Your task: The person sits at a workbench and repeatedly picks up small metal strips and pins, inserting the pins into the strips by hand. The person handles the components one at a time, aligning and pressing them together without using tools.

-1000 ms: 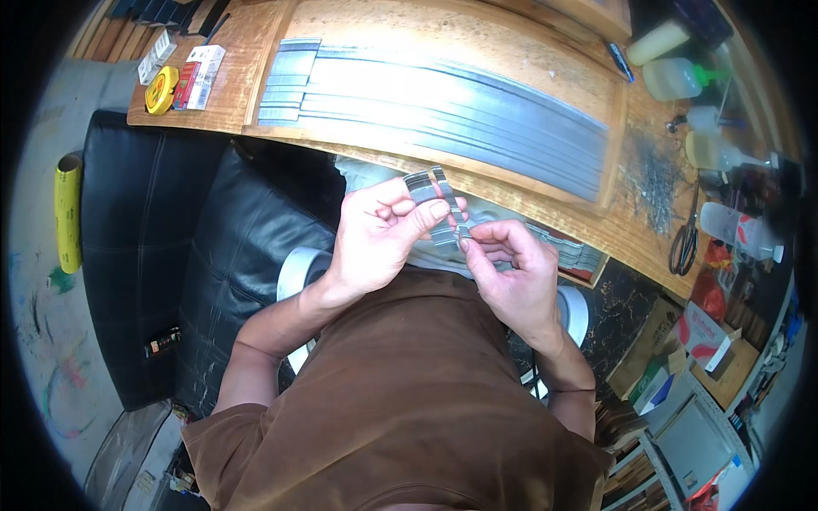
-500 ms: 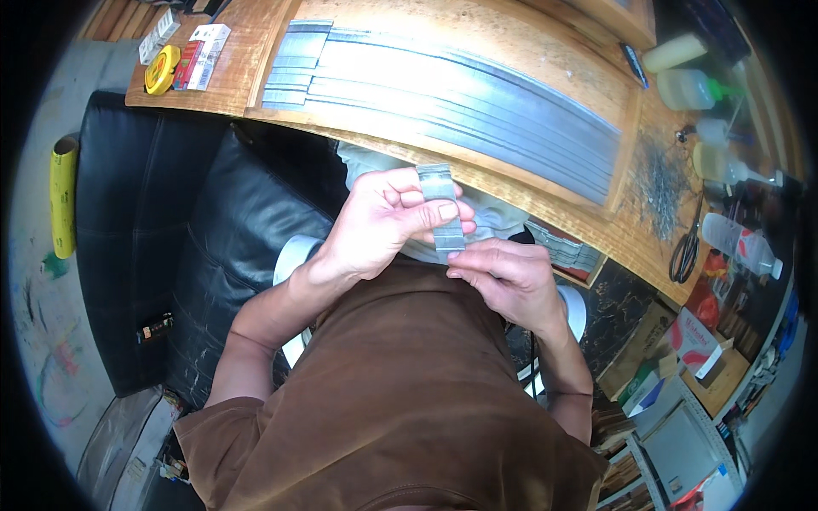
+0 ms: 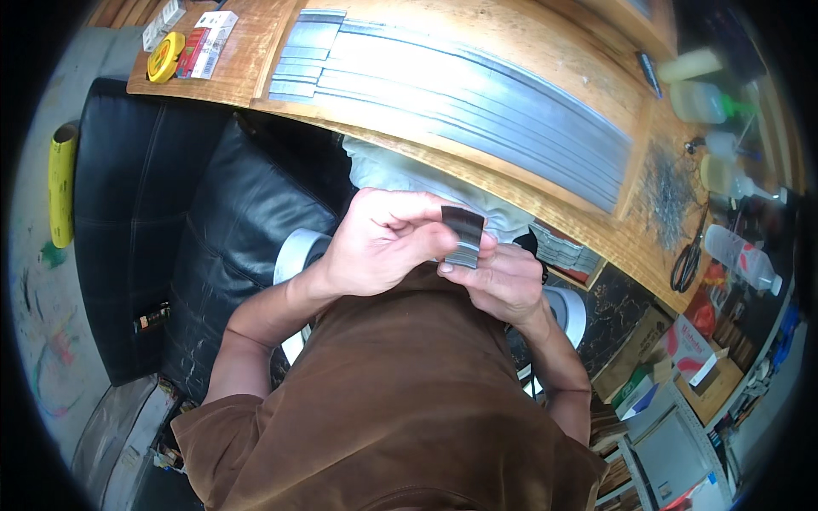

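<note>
Both of my hands meet in front of my chest, just below the wooden bench [image 3: 545,200]. My left hand [image 3: 383,243] pinches a short stack of small grey metal strips [image 3: 463,234] between thumb and fingers. Under the stack's lower end sits my right hand [image 3: 498,281], its fingers curled around that end. The stack stands roughly upright, with its dark upper end toward the bench. A brown shirt [image 3: 392,400] covers my body below the hands.
Long grey metal strips [image 3: 477,98] lie in rows across the bench. A yellow tape measure [image 3: 162,58] and a small box sit at its left end. Plastic bottles [image 3: 707,102], scissors [image 3: 686,255] and metal shavings are at the right. A black leather seat [image 3: 170,221] is on my left.
My hands have drawn closer to my chest. The small strips, held apart between both hands before, are now gathered into one stack gripped by both hands.
</note>
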Tool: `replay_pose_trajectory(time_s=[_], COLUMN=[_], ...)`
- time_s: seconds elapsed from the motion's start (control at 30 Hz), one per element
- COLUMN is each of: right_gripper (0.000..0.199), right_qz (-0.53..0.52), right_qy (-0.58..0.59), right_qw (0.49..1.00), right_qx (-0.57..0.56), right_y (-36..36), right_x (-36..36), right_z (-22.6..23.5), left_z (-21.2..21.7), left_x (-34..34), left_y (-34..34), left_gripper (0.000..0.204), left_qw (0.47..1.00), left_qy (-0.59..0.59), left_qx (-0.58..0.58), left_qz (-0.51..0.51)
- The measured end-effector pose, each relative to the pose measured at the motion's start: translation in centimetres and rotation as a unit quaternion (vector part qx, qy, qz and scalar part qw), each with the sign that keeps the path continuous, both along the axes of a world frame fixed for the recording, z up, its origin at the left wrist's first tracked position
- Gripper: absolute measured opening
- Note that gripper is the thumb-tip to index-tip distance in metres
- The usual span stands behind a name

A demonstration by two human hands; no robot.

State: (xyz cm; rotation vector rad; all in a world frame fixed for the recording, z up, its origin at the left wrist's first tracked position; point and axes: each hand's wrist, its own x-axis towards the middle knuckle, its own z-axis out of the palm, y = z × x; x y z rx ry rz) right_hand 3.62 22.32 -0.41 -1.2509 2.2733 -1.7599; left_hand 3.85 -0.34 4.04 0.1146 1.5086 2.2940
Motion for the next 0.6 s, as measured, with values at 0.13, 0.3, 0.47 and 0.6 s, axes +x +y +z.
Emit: replay_pose_trajectory(time_s=[0.13, 0.3, 0.47, 0.6], right_gripper=[0.029, 0.025, 0.023, 0.023], right_qz=[-0.005, 0.018, 0.019, 0.015], right_qy=[0.039, 0.060, 0.070, 0.070], right_qw=[0.999, 0.998, 0.997, 0.997], right_qx=[-0.013, 0.012, 0.032, 0.040], right_y=[-0.3, 0.0, -0.1, 0.0], right_x=[-0.2, -0.5, -1.0, -1.0], right_z=[0.1, 0.0, 1.0, 0.9], left_z=[-0.9, -1.5, -2.9, -2.6], left_x=[0.2, 0.3, 0.7, 0.5], left_y=[-1.0, -0.9, -0.8, -0.8], left_gripper=[0.121, 0.127, 0.127, 0.126], left_qw=[0.996, 0.994, 0.990, 0.990], left_qy=[0.016, 0.044, 0.055, 0.053], left_qx=[0.061, 0.088, 0.129, 0.120], left_qz=[-0.069, -0.044, -0.035, -0.043])
